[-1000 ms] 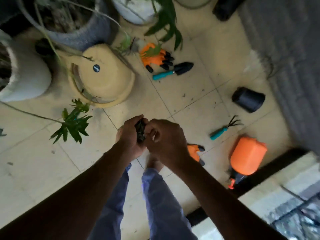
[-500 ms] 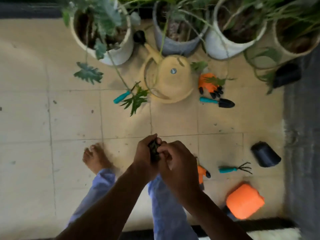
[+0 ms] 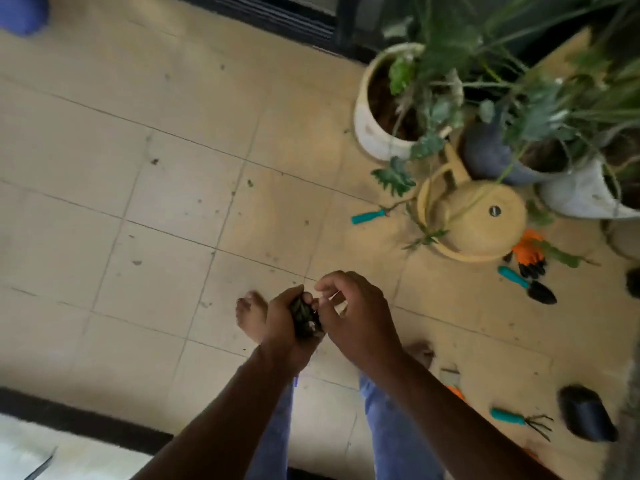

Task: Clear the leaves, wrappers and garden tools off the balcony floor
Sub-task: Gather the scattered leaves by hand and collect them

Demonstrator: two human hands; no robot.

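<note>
Head | left hand [image 3: 284,327] grips leaves [image 3: 304,315] | right hand [image 3: 356,320] curled, touching them

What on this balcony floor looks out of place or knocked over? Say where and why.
The black pot lies on its side at lower right. The yellow watering can seems tipped over beside the planters. Teal-handled tools, a trowel and a hand rake, lie scattered on the tiles, with orange gloves between them.

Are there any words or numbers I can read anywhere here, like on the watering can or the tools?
No readable text anywhere.
Watering can: a small dark round mark, too blurred to read.
Trowel, hand rake, gloves, pots: no labels show.
</note>
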